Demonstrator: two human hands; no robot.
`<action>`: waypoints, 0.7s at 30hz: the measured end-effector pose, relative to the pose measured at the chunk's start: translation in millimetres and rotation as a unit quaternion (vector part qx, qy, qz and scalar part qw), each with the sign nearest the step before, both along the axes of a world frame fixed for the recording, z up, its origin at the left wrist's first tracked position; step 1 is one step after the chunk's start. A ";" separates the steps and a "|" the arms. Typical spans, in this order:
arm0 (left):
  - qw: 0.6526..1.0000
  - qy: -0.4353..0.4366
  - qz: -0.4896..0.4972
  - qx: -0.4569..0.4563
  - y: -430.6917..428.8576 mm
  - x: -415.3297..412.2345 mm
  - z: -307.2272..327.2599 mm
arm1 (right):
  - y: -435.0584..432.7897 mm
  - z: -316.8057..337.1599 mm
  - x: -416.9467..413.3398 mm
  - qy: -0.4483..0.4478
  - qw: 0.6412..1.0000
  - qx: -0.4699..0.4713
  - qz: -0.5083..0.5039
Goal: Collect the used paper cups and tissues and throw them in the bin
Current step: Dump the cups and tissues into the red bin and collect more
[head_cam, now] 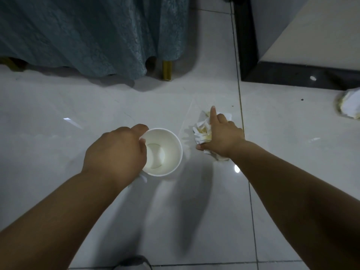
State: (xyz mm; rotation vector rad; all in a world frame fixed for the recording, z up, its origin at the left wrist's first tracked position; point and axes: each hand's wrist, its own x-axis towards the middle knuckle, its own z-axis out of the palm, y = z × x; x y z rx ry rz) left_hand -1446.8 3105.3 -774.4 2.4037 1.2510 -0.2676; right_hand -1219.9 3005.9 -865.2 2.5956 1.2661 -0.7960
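Note:
A white paper cup point(165, 152) stands upright in the middle of the view, held at its left rim by my left hand point(116, 151); a bit of white tissue shows under that hand. Just right of the cup, my right hand point(222, 137) closes on a crumpled, yellow-stained tissue point(202, 131) over the glossy tiled floor, with the index finger pointing away from me. Another crumpled stained tissue point(349, 104) lies on the floor at the far right edge. No bin is in view.
A teal tablecloth point(87, 34) hangs to the floor at the top left, with a gold table leg point(167, 70) below it. A black-based white cabinet or wall point(292, 75) stands at the top right. A shoe tip point(134, 263) shows at the bottom.

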 end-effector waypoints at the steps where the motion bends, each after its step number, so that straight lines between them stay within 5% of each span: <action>1: 1.000 -0.002 -0.001 -0.002 -2.7 -0.9 0.3 | -3.8 -0.3 -5.0 -0.013 1.000 -0.011 0.009; 6: 1.000 -0.006 -0.010 -0.001 -16.2 -7.1 1.6 | -31.0 -4.9 -27.7 -0.098 0.995 -0.013 0.018; 11: 1.000 -0.010 -0.018 0.005 -32.6 -12.0 1.9 | -58.8 -12.8 -31.8 -0.017 0.999 -0.016 0.033; 21: 0.999 -0.012 -0.044 -0.009 -65.6 -5.8 15.2 | -124.5 22.9 -52.0 -0.020 0.998 0.056 0.021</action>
